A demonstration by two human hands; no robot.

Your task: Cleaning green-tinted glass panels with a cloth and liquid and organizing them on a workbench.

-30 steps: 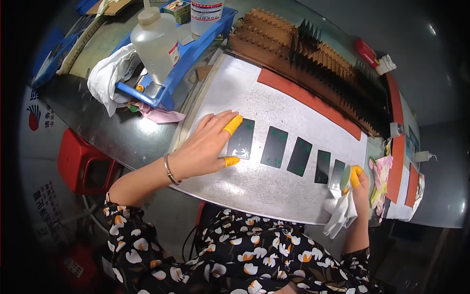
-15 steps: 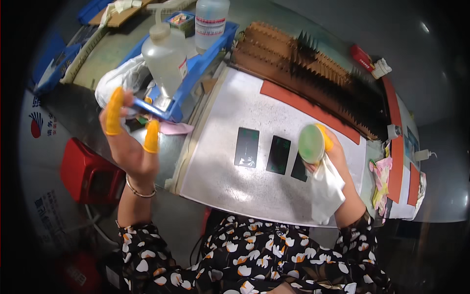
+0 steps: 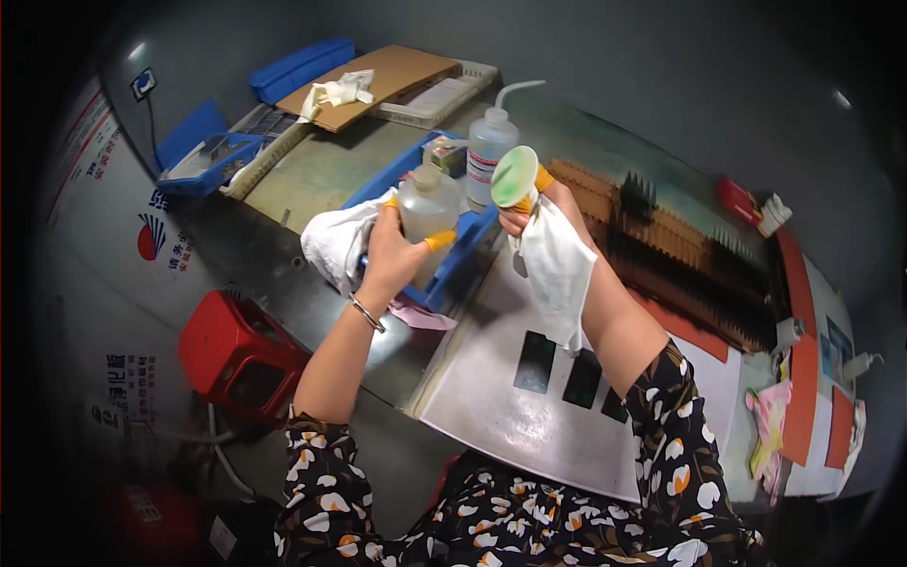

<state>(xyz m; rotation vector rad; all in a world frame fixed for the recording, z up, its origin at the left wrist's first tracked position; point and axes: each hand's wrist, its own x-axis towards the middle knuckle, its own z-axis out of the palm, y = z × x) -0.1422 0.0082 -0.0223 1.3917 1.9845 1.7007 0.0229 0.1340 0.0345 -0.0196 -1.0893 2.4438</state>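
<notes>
L hand, 10 o'clk, curled round 1 translucent plastic bottle; R hand, 1 o'clk, closed on 1 round pale-green disc w/ 1 white cloth.

Site is presenting as a small-parts workshop. Slotted brown racks are standing along the far side of a grey bench; dark rectangular plates are lying in a row on a white mat. Plastic spout bottles are clustering at a blue tray. Yellow finger cots are covering the worker's fingertips; a red stool is standing beside the bench.
</notes>
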